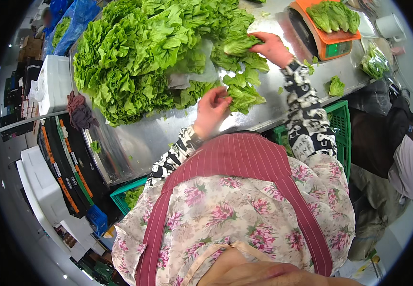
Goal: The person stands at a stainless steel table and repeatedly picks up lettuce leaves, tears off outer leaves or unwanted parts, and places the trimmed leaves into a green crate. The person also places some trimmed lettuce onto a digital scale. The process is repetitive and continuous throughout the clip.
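Note:
A large heap of green leaf lettuce (138, 53) covers the far left of a metal table (120, 150). My right hand (271, 49) grips a small lettuce head (240, 46) at the heap's right edge. Nearer to me, my left hand (212, 112) has its fingers curled at the left side of another lettuce piece (244, 96); whether they grip it is unclear. Clear plastic film (206, 64) lies among the leaves. On the orange scale (338, 39) at the upper right rests a bunch of lettuce (333, 17).
Bagged lettuce (375, 62) and a white mug (390, 27) are at the far right. Green crates (342, 132) stand below the near edge. A white foam box (54, 84) and a dark cloth (79, 111) are at the left. Another person's dark clothing (371, 139) shows at right.

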A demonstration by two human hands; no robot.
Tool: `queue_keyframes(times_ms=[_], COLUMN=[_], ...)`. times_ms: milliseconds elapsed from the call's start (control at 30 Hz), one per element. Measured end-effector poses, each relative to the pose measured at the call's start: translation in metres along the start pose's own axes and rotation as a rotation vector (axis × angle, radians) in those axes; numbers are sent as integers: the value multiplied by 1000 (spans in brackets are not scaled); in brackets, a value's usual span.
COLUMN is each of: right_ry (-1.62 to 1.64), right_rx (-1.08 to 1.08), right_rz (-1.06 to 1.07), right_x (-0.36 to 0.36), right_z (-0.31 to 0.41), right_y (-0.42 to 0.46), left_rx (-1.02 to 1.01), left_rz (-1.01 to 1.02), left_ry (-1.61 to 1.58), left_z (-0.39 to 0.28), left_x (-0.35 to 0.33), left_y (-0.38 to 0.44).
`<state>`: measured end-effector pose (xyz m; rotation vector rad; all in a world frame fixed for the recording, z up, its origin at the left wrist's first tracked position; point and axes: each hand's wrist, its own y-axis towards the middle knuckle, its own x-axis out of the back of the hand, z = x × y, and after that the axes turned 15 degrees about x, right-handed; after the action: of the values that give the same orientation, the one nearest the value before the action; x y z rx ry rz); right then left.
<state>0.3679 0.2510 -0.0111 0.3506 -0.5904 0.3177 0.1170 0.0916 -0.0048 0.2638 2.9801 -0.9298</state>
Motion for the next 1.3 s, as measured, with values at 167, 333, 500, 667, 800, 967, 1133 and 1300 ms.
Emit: queue_keyframes(times_ms=[167, 333, 500, 667, 800, 967, 1133, 1300], right_ry=[132, 37, 149, 286, 471, 670, -93, -86], right_rx=[-218, -199, -5, -131, -330, -451, 4, -38], right_rz=[399, 637, -34, -491, -527, -489, -518, -505], right_x=[70, 85, 63, 47, 19, -11, -26, -49], right_z=[70, 113, 105, 123, 133, 133, 149, 122], right_y=[-22, -14, -27, -59, -88, -103, -97, -102], left_rx=[-267, -21, 335, 428, 267, 201, 208, -63], left_rz=[-2, 458, 850, 1004, 905, 1017, 747, 464], left_ry=[-106, -133, -792, -1212, -1153, -1095, -927, -270], left_z=[-31, -64, -40, -27, -43, -48, -37, -40], left_x=[-8, -32, -42, -29, -39, -44, -46, -42], left_y=[22, 40, 57, 65, 53, 48, 54, 42])
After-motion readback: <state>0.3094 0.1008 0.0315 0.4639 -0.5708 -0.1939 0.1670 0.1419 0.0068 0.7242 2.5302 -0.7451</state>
